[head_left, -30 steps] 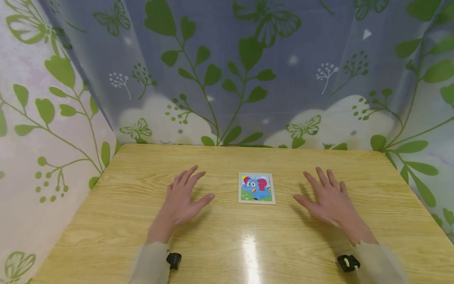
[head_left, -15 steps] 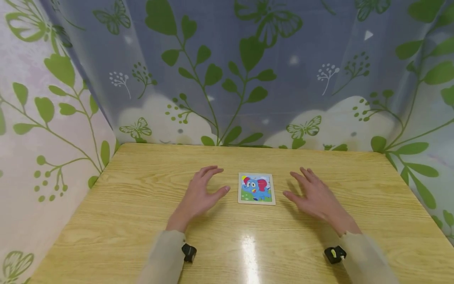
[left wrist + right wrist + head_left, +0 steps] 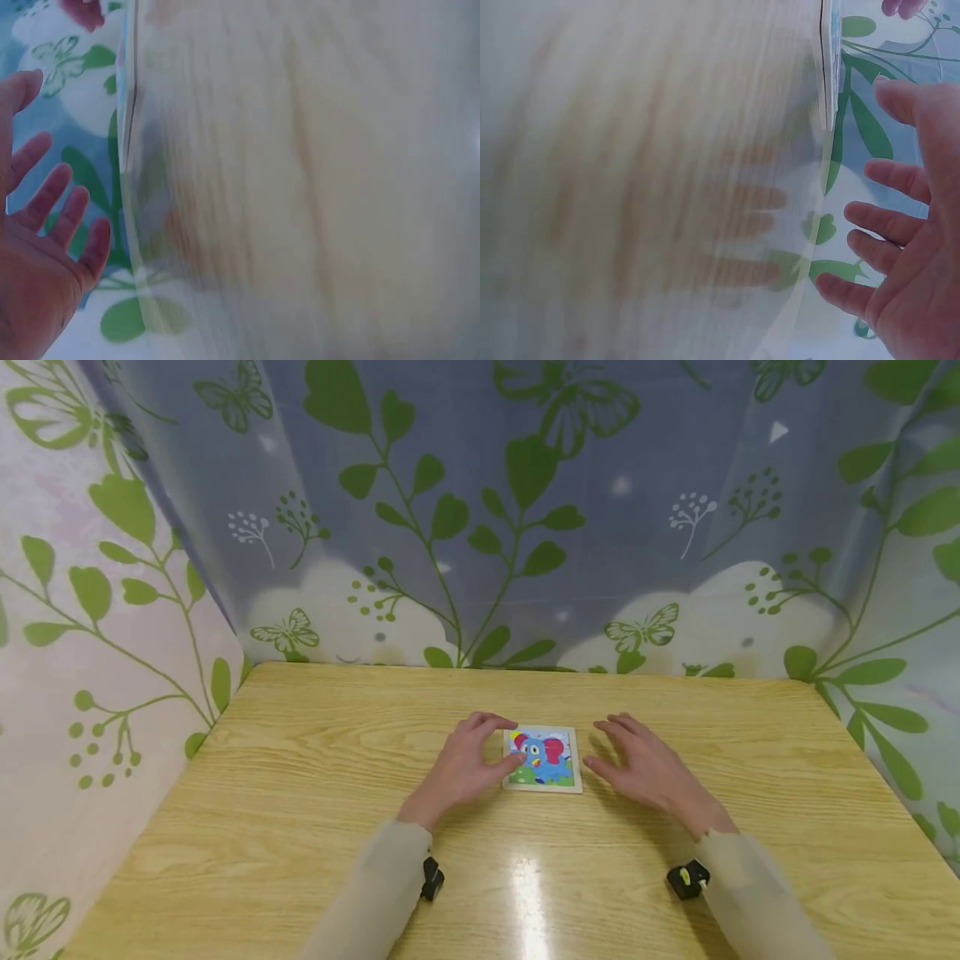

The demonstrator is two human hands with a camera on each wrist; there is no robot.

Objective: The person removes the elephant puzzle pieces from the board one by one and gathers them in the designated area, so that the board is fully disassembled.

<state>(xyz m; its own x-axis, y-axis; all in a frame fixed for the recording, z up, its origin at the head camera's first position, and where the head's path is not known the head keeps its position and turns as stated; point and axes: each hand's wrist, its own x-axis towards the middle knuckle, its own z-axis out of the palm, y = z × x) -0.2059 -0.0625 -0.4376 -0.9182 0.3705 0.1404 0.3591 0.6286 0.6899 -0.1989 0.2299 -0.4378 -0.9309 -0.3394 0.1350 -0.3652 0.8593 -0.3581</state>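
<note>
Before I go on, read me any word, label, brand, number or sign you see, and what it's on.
No readable text anywhere.
Elephant picture: no lettering visible.
Backdrop: no words; one small white triangle.
Black device on the right wrist: yellow mark, too small to read.
Black device on the left wrist: nothing legible.

Wood-grain table (image 3: 225,860), glare streak (image 3: 531,902) on it, blue cloth (image 3: 622,535) behind, printed green leaves (image 3: 450,517)
</note>
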